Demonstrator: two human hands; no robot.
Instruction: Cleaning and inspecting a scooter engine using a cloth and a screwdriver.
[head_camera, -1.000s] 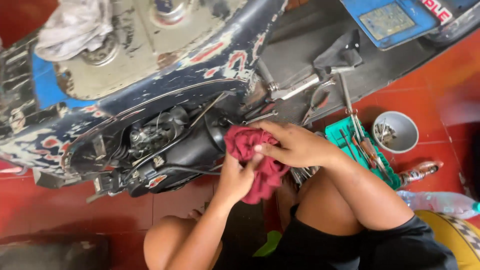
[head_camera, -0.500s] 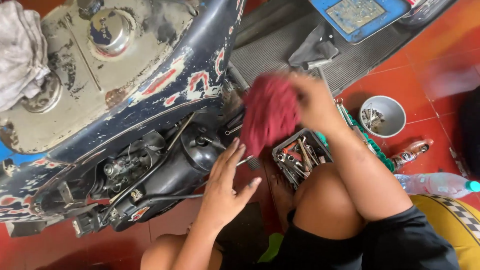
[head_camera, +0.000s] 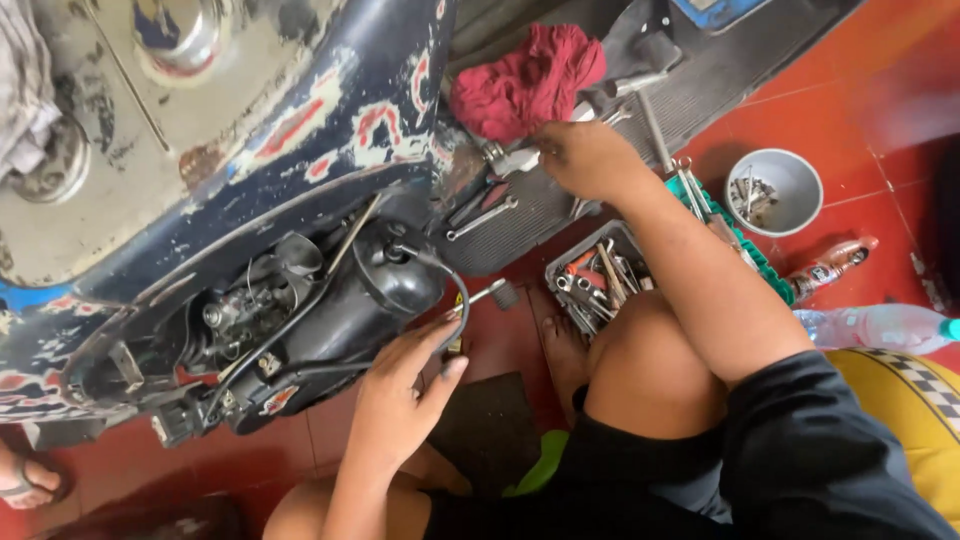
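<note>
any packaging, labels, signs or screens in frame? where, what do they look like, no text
Spray can: on the red floor right of the green tray, lying on its side, orange and dark printed wrap.
Plastic bottle: on the floor just below the can, lying flat, clear with a pale label and teal cap.
Blue panel: top edge on the scooter footboard, flat rectangle, mostly cropped.
No screens or signs.
</note>
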